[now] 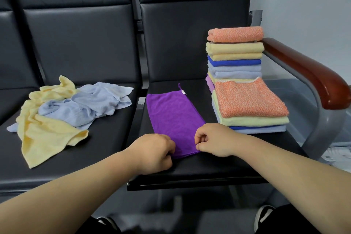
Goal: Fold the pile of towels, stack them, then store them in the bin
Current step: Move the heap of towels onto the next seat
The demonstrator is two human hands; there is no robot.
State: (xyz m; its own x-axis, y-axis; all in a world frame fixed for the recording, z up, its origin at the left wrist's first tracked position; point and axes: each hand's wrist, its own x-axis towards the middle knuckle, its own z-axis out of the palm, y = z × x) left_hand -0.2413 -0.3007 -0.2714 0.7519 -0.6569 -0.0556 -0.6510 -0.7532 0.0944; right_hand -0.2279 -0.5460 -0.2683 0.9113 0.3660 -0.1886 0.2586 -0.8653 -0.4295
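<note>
- Seats first: we work on two black seats (106, 138) set side by side, and all the towels lie on them. We see no bin.
- Folded towels stand at the right side of the right seat. A tall heap (235, 57) is by the back corner. A low heap (250, 100) is in front of it, and the two touch.
- Over on the left seat, the loose pile (72, 108) of yellow and light blue towels lies crumpled in the middle, not folded yet.
- In the middle of the right seat, just beside the low heap, our purple towel (174, 118) lies flat. It is long and thin. Its long way runs from the seat's front edge toward the back, with the far end leaning a bit to the left.
- Our left hand (153, 152) is curled up and pinches the near left corner of the purple towel. Our right hand (214, 140) is curled too and pinches the near right corner.
- To fold well, we think we should:
  - lift both corners together at the same height;
  - carry the near short edge over to the far short edge;
  - match the corners, then press the towel flat;
  - keep our right arm from bumping the low heap.
- At the far right corner, a little loop (181, 89) with a white tag points toward the seat back. It is a good mark to aim for.
</note>
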